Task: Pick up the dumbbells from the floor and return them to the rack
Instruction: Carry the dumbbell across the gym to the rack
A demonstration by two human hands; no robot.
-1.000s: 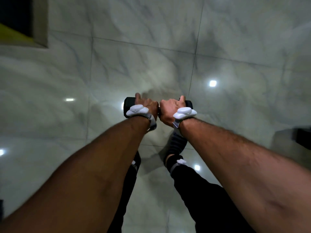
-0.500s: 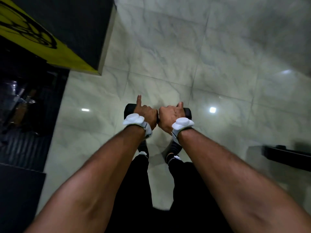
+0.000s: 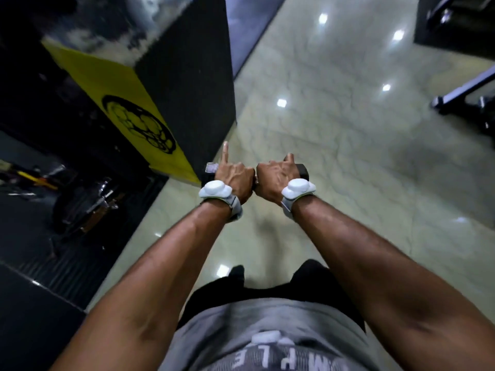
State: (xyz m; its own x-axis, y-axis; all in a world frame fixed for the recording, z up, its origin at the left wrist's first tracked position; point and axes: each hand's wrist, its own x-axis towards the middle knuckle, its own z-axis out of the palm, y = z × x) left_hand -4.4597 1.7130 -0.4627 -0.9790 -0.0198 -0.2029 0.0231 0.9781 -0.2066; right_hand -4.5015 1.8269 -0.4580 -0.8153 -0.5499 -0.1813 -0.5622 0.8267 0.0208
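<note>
A black dumbbell (image 3: 302, 170) hangs level in front of my waist, held off the pale tiled floor. Both hands grip its handle side by side. My left hand (image 3: 235, 176) wraps the left part, with its index finger sticking straight out forward. My right hand (image 3: 273, 176) wraps the right part. Only the two dark ends of the dumbbell show past my hands; the handle is hidden. White sensor bands sit on both wrists.
A black pillar (image 3: 192, 76) with a yellow panel and black emblem stands just ahead on the left. Left of it lies a dark ribbed mat (image 3: 53, 258) with metal gym parts (image 3: 88, 202). Black machine frames (image 3: 466, 97) stand at the right. Glossy floor (image 3: 348, 156) stretches ahead.
I have straightened up, and the dumbbell has risen with both hands. The view has swung up and left, bringing the pillar and mat close on the left.
</note>
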